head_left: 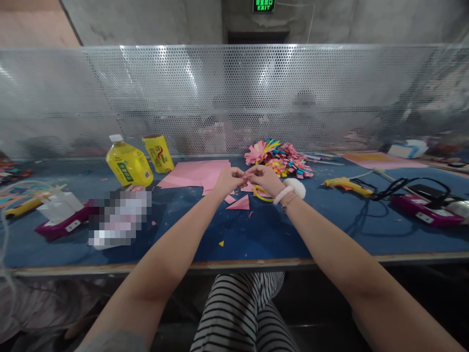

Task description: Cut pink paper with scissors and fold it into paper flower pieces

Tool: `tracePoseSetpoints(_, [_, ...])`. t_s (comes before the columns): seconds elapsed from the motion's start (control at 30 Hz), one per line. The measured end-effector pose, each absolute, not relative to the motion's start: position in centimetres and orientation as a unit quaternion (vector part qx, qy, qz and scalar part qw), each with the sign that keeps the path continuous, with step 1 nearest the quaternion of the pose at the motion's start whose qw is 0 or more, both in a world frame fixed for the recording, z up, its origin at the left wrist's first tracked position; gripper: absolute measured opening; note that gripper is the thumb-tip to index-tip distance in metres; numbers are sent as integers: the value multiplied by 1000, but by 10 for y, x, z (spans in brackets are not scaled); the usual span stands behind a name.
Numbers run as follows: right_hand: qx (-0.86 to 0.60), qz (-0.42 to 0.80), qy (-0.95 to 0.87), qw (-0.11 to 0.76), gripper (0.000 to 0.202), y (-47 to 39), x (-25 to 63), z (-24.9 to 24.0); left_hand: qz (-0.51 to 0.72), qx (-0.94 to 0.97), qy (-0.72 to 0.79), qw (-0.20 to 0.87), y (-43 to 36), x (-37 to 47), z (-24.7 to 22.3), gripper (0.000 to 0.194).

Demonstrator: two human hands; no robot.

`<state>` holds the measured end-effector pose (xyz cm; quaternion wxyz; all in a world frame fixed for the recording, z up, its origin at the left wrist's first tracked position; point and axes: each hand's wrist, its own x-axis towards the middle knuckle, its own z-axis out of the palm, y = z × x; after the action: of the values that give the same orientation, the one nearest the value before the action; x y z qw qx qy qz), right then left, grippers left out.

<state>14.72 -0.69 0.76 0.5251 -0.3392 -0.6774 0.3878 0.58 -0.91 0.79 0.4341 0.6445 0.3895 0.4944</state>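
My left hand and my right hand meet over the middle of the blue table. Between their fingertips is a small piece of pink paper, pinched from both sides and partly covered by the fingers. Just under my right hand lie yellow scissors, of which only the looped handles show. A pink paper triangle and small pink scraps rest on the table below my hands. Left of my left hand spread several pink paper sheets. Behind my right hand is a heap of pink, yellow and blue paper flowers.
At the back left stand a yellow bottle and a cut yellow container. A yellow glue gun and a purple power strip with cables lie right; another power strip sits left. A perforated metal screen closes the back.
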Motion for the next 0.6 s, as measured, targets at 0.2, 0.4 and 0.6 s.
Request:
tracePoseSetpoints(0.2, [-348, 378, -669, 537, 12, -6, 148, 8, 516, 570, 373, 519, -11, 7, 9, 10])
tracePoseSetpoints(0.4, [-316, 486, -599, 553, 9, -2, 150, 7, 545, 520, 357, 552, -12, 8, 11, 14])
tracePoseSetpoints(0.6, [-308, 562, -535, 550, 12, -5, 150, 9, 558, 519, 336, 553, -11, 6, 11, 18])
